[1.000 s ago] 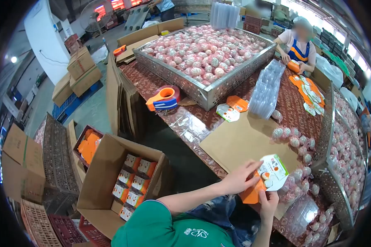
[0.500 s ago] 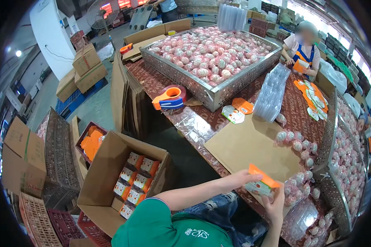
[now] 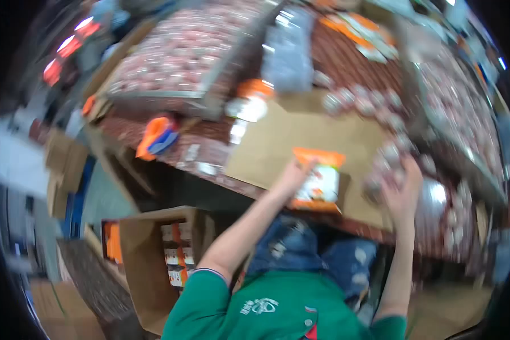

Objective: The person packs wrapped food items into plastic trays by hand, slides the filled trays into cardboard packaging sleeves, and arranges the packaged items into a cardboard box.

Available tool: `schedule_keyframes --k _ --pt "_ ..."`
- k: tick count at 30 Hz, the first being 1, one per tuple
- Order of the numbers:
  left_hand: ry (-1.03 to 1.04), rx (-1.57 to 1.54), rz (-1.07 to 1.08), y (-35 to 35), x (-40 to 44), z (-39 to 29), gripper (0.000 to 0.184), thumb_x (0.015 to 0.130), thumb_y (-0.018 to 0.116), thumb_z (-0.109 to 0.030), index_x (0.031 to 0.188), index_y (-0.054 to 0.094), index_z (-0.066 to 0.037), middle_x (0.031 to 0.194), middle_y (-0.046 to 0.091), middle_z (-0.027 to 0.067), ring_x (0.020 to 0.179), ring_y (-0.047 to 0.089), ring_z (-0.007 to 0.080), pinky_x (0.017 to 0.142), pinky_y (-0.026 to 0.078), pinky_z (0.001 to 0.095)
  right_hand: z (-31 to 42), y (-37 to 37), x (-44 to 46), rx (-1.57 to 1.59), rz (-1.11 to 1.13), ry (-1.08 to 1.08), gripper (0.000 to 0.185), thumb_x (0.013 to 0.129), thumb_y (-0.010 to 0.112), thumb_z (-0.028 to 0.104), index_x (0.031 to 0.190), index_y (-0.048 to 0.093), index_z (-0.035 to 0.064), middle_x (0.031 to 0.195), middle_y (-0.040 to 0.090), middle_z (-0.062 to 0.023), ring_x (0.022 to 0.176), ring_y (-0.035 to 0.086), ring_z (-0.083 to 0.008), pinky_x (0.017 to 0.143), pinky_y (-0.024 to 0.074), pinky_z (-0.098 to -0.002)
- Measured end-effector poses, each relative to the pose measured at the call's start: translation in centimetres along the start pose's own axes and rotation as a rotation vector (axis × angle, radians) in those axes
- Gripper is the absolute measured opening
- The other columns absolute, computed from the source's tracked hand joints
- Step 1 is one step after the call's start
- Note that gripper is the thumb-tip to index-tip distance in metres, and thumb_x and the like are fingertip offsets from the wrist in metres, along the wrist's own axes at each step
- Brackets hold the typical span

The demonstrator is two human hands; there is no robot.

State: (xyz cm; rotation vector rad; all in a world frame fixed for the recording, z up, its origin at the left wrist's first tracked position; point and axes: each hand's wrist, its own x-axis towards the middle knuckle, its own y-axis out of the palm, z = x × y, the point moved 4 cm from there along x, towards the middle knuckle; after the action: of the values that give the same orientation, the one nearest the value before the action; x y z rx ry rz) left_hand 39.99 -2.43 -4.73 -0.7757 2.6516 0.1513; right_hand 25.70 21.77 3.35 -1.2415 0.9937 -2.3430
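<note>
My left hand (image 3: pixel 297 177) is closed on the left side of a small orange-and-white carton (image 3: pixel 323 186), which is above a flat cardboard sheet (image 3: pixel 277 133) at the table's near edge. Orange flaps show at the carton's upper and lower ends. To the right, my right hand (image 3: pixel 403 187) is at a cluster of round, egg-like pieces in clear and pink wrap (image 3: pixel 384 156). Its thumb and fingers look apart around some of them, but blur hides whether it grips any.
An open cardboard box (image 3: pixel 139 266) with packed cartons (image 3: pixel 177 255) stands lower left. A metal tray of wrapped pieces (image 3: pixel 170 51) sits far left, with an orange-and-blue tape dispenser (image 3: pixel 157 137) before it. Clear plastic trays (image 3: pixel 288 51) lie behind the sheet. Another metal bin (image 3: pixel 453 133) borders the right.
My view has turned to the right and is blurred. My right hand has let go of the carton and moved right to the wrapped pieces. The carton is now in my left hand alone, standing more upright.
</note>
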Motion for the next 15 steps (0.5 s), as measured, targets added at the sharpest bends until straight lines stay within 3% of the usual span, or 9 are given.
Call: schedule_keyframes --k 1,2,4,6,9,11,12,13,15 --pt "-0.028 0.024 -0.020 0.3 -0.4 -0.7 0.038 0.097 0.059 -0.038 0.110 0.061 -0.001 0.084 0.070 0.0099 0.074 0.066 0.0131 0.066 0.055 0.0295 -1.9 -0.2 0.6 -0.093 0.081 -0.045 0.066 0.071 0.079 0.025 0.125 0.051 0.0006 0.124 0.054 -0.0221 0.116 0.050 -0.0418 0.099 0.0404 -0.0482" --pt "-0.086 0.166 -0.007 0.9 -1.3 -2.5 0.038 0.097 0.060 -0.036 0.111 0.061 -0.001 0.086 0.070 0.0091 0.075 0.067 0.0125 0.066 0.055 0.0288 -2.9 0.0 0.6 -0.082 0.234 0.040 0.065 0.072 0.079 0.033 0.124 0.052 0.0035 0.123 0.056 -0.0201 0.116 0.051 -0.0400 0.097 0.0413 -0.0483" --pt "-0.046 -0.144 0.043 1.6 0.6 0.5 0.036 0.097 0.061 -0.034 0.108 0.063 0.000 0.091 0.069 0.0065 0.077 0.065 0.0111 0.066 0.053 0.0266 -4.9 0.7 0.3 -0.034 0.355 0.134 0.072 0.075 0.075 0.047 0.127 0.050 0.0032 0.128 0.053 -0.0195 0.121 0.048 -0.0386 0.101 0.0381 -0.0484" --pt "-0.046 -0.241 0.065 2.4 0.5 -0.1 0.035 0.098 0.060 -0.033 0.109 0.064 0.000 0.092 0.069 0.0050 0.077 0.064 0.0098 0.068 0.052 0.0257 -3.5 0.0 1.0 -0.127 0.465 0.121 0.080 0.074 0.075 0.048 0.132 0.046 0.0010 0.134 0.048 -0.0206 0.127 0.043 -0.0384 0.106 0.0337 -0.0480" --pt "-0.040 -0.212 0.033 2.1 1.1 -0.1 0.037 0.097 0.060 -0.035 0.106 0.063 0.001 0.092 0.069 0.0076 0.078 0.066 0.0123 0.068 0.054 0.0271 -2.8 -0.8 0.9 -0.087 0.593 0.103 0.088 0.068 0.077 0.039 0.138 0.042 0.0004 0.143 0.041 -0.0213 0.133 0.037 -0.0382 0.111 0.0291 -0.0463" --pt "-0.071 -0.151 -0.055 2.8 0.5 -1.3 0.043 0.096 0.061 -0.040 0.102 0.064 0.003 0.088 0.068 0.0094 0.073 0.067 0.0148 0.064 0.055 0.0294 -3.2 0.9 0.0 -0.144 0.482 -0.025 0.085 0.059 0.074 0.032 0.130 0.041 -0.0017 0.124 0.048 -0.0219 0.119 0.045 -0.0385 0.101 0.0358 -0.0480" --pt "-0.192 -0.116 -0.090 3.6 0.4 -1.8 0.044 0.095 0.060 -0.042 0.101 0.065 0.001 0.084 0.068 0.0083 0.066 0.065 0.0152 0.059 0.055 0.0312 -3.1 1.7 0.0 -0.155 0.444 -0.106 0.083 0.057 0.074 0.031 0.127 0.042 -0.0014 0.119 0.049 -0.0211 0.113 0.047 -0.0383 0.097 0.0375 -0.0480" --pt "-0.273 0.010 0.001 3.8 1.5 -0.9 0.044 0.095 0.059 -0.045 0.096 0.067 -0.002 0.080 0.068 0.0074 0.061 0.064 0.0152 0.054 0.054 0.0331 -2.8 2.2 0.0 -0.125 0.406 -0.154 0.075 0.054 0.073 0.029 0.119 0.048 -0.0003 0.111 0.049 -0.0194 0.106 0.048 -0.0381 0.092 0.0389 -0.0475" --pt "-0.240 -0.330 0.113 5.8 1.5 -0.8 0.042 0.095 0.058 -0.045 0.091 0.069 -0.004 0.080 0.069 0.0068 0.062 0.065 0.0141 0.054 0.053 0.0312 0.4 2.0 0.9 0.013 0.381 -0.220 0.046 0.054 0.072 0.026 0.095 0.062 0.0073 0.105 0.051 -0.0159 0.102 0.049 -0.0370 0.086 0.0404 -0.0480"
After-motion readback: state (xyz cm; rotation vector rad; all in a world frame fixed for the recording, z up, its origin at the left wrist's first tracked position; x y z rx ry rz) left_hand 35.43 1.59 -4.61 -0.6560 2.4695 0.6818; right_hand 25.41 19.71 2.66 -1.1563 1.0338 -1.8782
